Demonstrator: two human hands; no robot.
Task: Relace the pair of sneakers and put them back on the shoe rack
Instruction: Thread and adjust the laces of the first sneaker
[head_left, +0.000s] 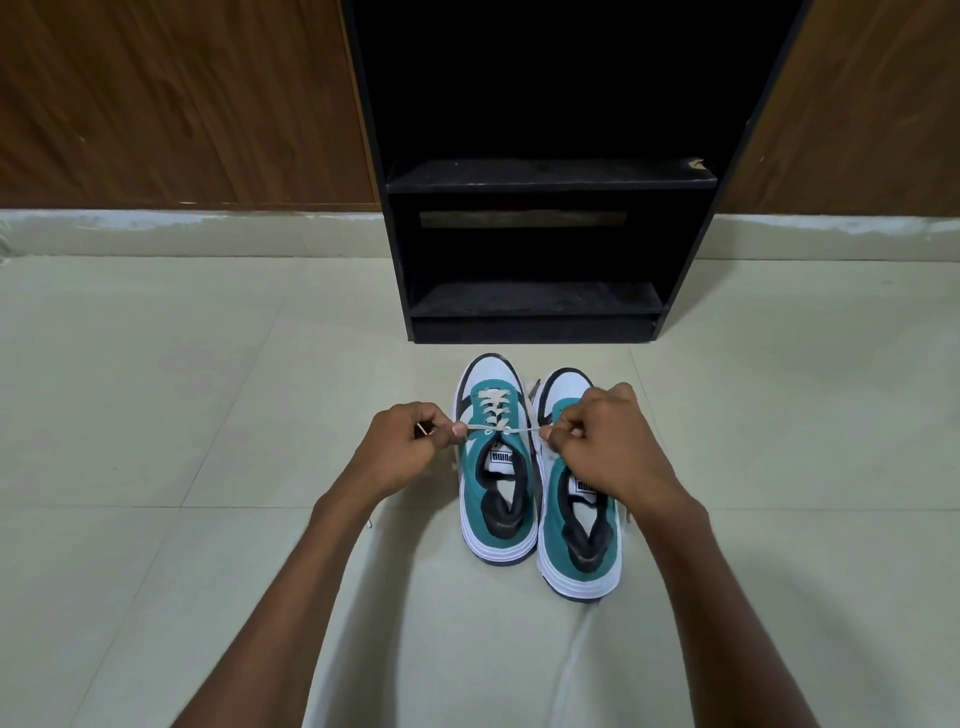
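We're looking down at a pale tiled floor (156, 415), and standing on it against the wooden wall is the black shoe rack (540, 249), its two low shelves bare and dusty. Just in front of the rack sit our two teal-and-white sneakers, side by side, toes toward the rack: the left sneaker (496, 499) and the right sneaker (582, 551), nearly touching along their inner sides. Our left hand (410, 441) is closed in a pinch on one end of the cream lace (491, 410), and our right hand (602, 436) pinches the other end, the lace pulled taut across the upper eyelets of the left sneaker. The right hand covers the front of the right sneaker, so we can't quite tell how far that one is laced.
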